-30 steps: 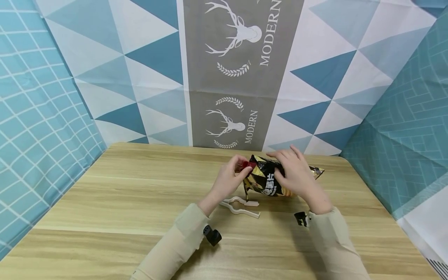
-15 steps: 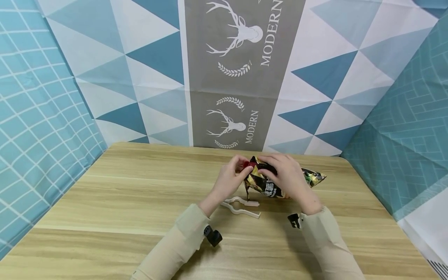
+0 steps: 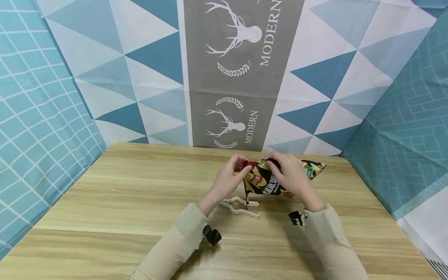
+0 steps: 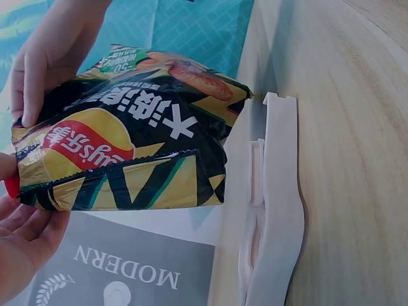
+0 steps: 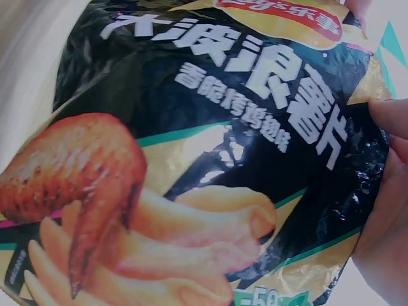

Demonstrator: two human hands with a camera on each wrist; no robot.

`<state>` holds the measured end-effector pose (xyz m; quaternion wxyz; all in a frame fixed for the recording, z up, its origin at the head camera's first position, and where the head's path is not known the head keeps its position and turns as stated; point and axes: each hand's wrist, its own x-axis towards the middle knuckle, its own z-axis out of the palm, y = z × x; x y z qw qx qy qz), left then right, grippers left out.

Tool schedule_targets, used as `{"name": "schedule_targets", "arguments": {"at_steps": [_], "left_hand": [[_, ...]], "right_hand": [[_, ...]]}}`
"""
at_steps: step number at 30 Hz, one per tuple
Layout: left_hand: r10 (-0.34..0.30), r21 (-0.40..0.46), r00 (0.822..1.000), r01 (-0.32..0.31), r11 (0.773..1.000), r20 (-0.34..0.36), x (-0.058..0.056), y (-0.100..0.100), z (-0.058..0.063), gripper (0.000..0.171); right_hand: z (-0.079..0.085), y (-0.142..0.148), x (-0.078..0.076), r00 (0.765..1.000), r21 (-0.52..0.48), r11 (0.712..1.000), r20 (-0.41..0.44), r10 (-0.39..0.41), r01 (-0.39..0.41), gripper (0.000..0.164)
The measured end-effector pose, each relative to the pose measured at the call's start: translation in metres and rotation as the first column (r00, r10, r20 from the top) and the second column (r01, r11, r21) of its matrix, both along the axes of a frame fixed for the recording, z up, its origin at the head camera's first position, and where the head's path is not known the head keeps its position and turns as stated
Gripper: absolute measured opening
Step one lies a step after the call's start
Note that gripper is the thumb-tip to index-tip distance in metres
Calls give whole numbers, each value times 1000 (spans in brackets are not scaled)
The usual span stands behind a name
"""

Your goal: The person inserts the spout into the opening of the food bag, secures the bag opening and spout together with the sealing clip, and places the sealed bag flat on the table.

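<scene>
A black and gold Lay's chip bag point(image 3: 271, 186) is held tilted near the back of the table. My left hand point(image 3: 227, 177) pinches its left upper corner, where a small red piece point(image 3: 248, 165) shows between thumb and fingers. My right hand point(image 3: 291, 174) grips the bag's upper edge, thumb on the printed front. In the right wrist view the bag's front point(image 5: 210, 159) shows a chicken wing and wavy chips. The left wrist view has the crimped end of the bag point(image 4: 127, 185) close to my left fingers. What the red piece is, I cannot tell.
A white plastic two-armed clip point(image 3: 241, 212) lies spread on the wooden table point(image 3: 140, 202), just below the bag. Printed cloth panels point(image 3: 231, 97) stand behind the table and along both sides. Black wrist cameras point(image 3: 212, 235) hang at both sleeves.
My right hand has slid left along the bag and now holds its upper edge nearer the left hand. The bag has tilted, showing more of its front. The left hand keeps its place.
</scene>
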<state>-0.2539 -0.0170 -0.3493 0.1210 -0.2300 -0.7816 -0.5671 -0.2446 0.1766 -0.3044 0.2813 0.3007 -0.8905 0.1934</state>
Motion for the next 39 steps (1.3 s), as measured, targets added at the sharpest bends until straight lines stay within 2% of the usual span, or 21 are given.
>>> {"name": "schedule_targets", "arguments": {"at_steps": [3, 7, 12, 15, 19, 23, 24, 28, 30, 31, 35, 39], "left_hand": [[-10, 0, 1000, 10, 1000, -12, 0, 0, -1, 26], [-15, 7, 1000, 15, 1000, -27, 0, 0, -1, 24], [-3, -8, 999, 3, 1000, -51, 0, -1, -2, 21], [-6, -14, 998, 5, 1000, -67, 0, -1, -2, 21], [-16, -9, 998, 15, 1000, -65, 0, -1, -2, 21], [-25, -1, 998, 25, 1000, -49, 0, -1, -2, 23], [-28, -4, 999, 28, 1000, -42, 3, -1, 2, 23], [-46, -20, 998, 45, 999, -53, 4, -2, 4, 21], [-52, -41, 996, 49, 998, -73, 4, -2, 5, 20], [-54, -46, 995, 51, 998, -84, 1, -2, 2, 20], [-61, -51, 995, 57, 997, -85, 1, -3, 2, 20], [-64, -35, 995, 62, 997, -74, 1, -3, 3, 21]], "right_hand": [[2, 0, 0, 1000, 3, 1000, 25, -2, 2, 4], [3, -1, -1, 998, 1, 1000, 50, 26, -26, 11], [3, -3, -3, 997, 69, 996, 63, 45, -50, 48], [3, -3, -4, 999, 130, 990, 31, 41, -45, 57], [2, -2, -7, 999, 156, 987, -7, 51, -49, 44], [5, 0, -9, 998, 111, 992, 4, 66, -66, 28], [5, 1, -10, 998, 96, 993, 22, 64, -66, 25], [8, 3, -10, 988, 22, 997, 136, 76, -79, 18], [9, 4, -12, 973, -22, 996, 212, 87, -84, 16], [10, 5, -12, 965, -43, 995, 244, 97, -90, 16], [13, 4, -15, 923, -100, 992, 368, 114, -83, 12], [15, 2, -15, 901, -111, 992, 421, 103, -61, 11]]}}
